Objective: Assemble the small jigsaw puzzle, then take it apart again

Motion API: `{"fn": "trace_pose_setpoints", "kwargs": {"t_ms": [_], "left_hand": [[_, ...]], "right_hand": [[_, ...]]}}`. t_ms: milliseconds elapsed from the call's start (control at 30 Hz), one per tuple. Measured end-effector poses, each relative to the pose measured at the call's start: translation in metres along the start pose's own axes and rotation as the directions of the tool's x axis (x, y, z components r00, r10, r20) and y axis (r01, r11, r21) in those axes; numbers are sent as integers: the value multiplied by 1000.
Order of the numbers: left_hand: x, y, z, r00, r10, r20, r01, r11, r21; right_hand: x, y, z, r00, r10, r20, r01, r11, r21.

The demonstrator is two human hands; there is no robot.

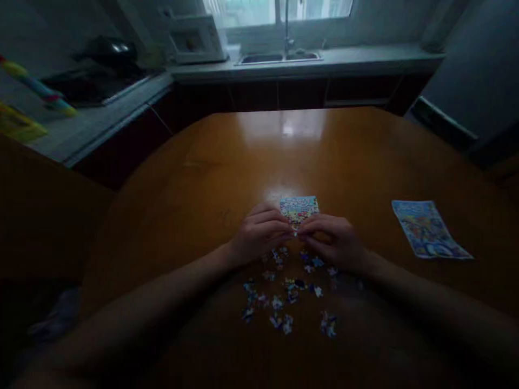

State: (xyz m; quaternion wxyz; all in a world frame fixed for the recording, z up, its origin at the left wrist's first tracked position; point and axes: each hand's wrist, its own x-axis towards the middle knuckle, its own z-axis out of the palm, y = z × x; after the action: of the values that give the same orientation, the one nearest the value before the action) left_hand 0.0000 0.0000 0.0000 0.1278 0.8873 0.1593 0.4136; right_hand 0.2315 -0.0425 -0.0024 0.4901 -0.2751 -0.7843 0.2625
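Both hands (pixel 295 231) pinch a small puzzle piece (pixel 295 232) — below the partial puzzle (pixel 299 207).

Dim, but seemingly a kitchen: sink (pixel 279 57), microwave (pixel 197 40), wok (pixel 111 51).

At your twelve o'clock, a double-basin sink (pixel 263 58) with a faucet (pixel 287 42) sits below a window (pixel 243 12). Your eleven o'clock has a microwave (pixel 197 40); around ten, a dark pan (pixel 113 49) rests on the cooktop (pixel 83 91), near a blurred, multicoloured object (pixel 40 89).
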Motion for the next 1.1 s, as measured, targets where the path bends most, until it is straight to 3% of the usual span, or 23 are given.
{"fn": "trace_pose_setpoints", "kwargs": {"t_ms": [167,400,567,700,900,1100], "left_hand": [[-1,-3,1,1000,-1,-4,1,1000,1],[-4,-3,2,1000,-16,-11,16,1000,-2],[-6,-3,-1,1000,-12,-8,13,1000,10],[-5,-4,-4,995,65,78,-59,995,-79],[-5,-4,-3,971,115,211,-75,980,-186],[-5,-5,-3,957,138,253,-77,969,-236]], "right_hand": [[0,2,-1,993,119,-2,-119,993,8],[0,2,2,992,120,36,-121,992,31],[1,3,6,996,56,66,-61,995,78],[-3,3,4,993,-26,114,20,998,54],[-11,1,2,946,-133,296,147,989,-26],[-14,5,3,924,-150,352,196,976,-99]]}}
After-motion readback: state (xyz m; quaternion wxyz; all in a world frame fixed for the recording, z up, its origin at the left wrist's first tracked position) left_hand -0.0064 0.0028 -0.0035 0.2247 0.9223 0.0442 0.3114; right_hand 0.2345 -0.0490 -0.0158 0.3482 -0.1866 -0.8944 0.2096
